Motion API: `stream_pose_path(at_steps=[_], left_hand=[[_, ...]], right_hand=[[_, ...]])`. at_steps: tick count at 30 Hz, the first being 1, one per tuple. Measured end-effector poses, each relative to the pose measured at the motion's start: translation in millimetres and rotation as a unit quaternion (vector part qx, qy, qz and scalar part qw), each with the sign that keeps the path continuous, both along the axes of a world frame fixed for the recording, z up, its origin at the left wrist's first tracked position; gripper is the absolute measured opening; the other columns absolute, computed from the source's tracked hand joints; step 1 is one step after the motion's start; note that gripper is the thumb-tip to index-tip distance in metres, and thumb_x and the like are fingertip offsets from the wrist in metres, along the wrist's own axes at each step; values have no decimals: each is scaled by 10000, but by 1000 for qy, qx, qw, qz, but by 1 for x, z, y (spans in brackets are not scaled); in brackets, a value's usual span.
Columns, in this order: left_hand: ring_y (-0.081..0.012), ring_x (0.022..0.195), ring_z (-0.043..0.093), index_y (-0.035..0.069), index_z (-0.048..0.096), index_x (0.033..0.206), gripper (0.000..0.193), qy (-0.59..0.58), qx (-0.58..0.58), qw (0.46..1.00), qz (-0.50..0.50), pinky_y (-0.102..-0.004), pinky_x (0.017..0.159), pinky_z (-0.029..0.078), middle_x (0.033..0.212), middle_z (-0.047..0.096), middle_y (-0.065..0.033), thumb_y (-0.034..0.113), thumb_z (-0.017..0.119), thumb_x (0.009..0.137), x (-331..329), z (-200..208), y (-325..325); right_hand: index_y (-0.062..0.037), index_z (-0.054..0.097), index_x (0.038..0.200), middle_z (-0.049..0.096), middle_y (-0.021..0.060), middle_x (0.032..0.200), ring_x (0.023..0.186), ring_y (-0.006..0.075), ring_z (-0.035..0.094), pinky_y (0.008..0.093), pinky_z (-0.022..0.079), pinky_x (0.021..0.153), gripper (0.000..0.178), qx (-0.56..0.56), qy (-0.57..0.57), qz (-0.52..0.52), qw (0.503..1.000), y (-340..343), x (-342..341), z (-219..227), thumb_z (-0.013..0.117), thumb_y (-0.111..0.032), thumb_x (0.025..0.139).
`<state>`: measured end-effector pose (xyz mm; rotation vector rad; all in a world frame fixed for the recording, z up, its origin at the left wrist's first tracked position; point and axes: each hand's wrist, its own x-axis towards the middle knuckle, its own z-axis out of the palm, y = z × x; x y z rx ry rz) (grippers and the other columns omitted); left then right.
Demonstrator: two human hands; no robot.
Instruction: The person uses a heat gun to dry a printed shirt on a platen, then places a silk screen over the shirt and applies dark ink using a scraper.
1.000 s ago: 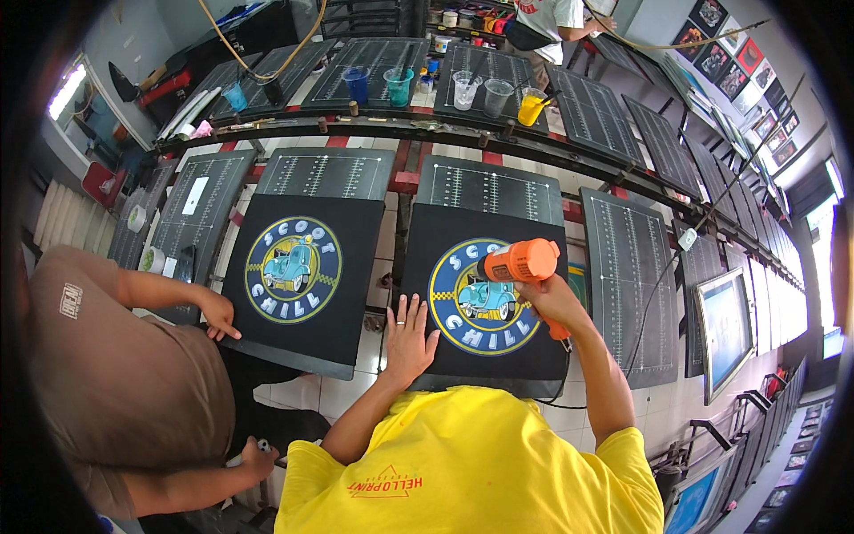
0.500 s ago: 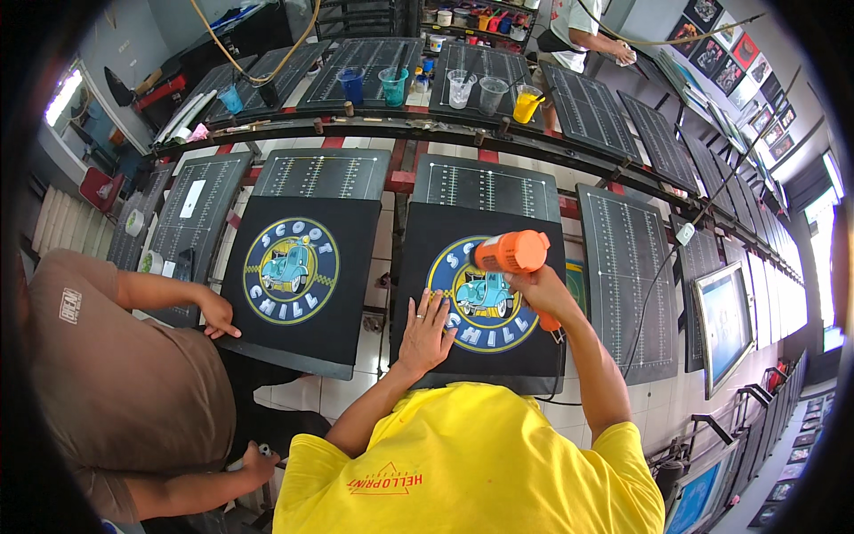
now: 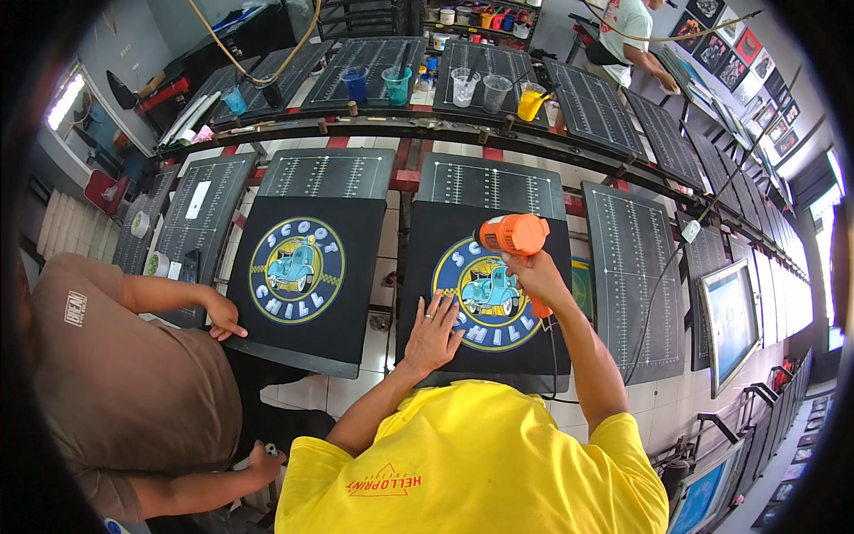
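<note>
My right hand [image 3: 539,273] grips an orange heat gun [image 3: 516,234] by its handle. Its nozzle end hangs over the upper part of a round scooter print [image 3: 485,334], covering some of the lettering. The print, in blue, yellow and teal, is on a black fabric piece [image 3: 427,233] laid over a dark board. Fingers spread, my left hand [image 3: 431,334] lies flat on this fabric at the lower left edge of the print, with a ring on one finger. A cord [image 3: 555,356] hangs from the gun's handle.
At left, a person in a brown shirt [image 3: 133,356] rests one hand by a matching printed black fabric [image 3: 356,233]. Marked boards [image 3: 633,276] line both sides. Paint cups [image 3: 397,84] stand on the far row. A framed screen [image 3: 729,316] leans at right; another person [image 3: 627,36] stands beyond.
My right hand has moved the heat gun slightly away from me, toward the print's top. My left hand stays on the fabric. The far person has shifted right.
</note>
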<state>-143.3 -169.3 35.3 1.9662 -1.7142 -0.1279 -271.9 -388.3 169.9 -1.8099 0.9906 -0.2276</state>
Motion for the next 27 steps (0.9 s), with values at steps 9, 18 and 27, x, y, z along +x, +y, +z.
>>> stream_pose_path(at_steps=[9, 18, 27], left_hand=[[-361, 1466, 285, -26, 520, 1368, 545, 0, -8, 1000, -4, -595, 1190, 198, 1482, 445, -196, 337, 570, 965, 0, 0, 0], [-359, 1463, 297, -14, 533, 1364, 503, 5, -12, 1000, -7, -590, 1196, 194, 1480, 462, -181, 305, 559, 975, 1, -2, 1], [-360, 1464, 302, -4, 539, 1366, 498, 1, -17, 1000, -14, -599, 1194, 193, 1485, 468, -172, 297, 569, 970, -1, -3, 0]], right_hand=[[20, 659, 1048, 662, 71, 762, 560, 120, 594, 295, 475, 496, 357, -1, 10, -26, 1000, -11, -19, 13, 662, -323, 950], [9, 665, 1063, 682, 74, 803, 582, 130, 600, 299, 489, 530, 364, -2, 31, -51, 998, -15, -39, 14, 673, -333, 939], [-10, 637, 1058, 655, 45, 774, 571, 118, 582, 279, 471, 503, 340, 15, 48, -53, 997, -18, -55, 12, 659, -331, 947]])
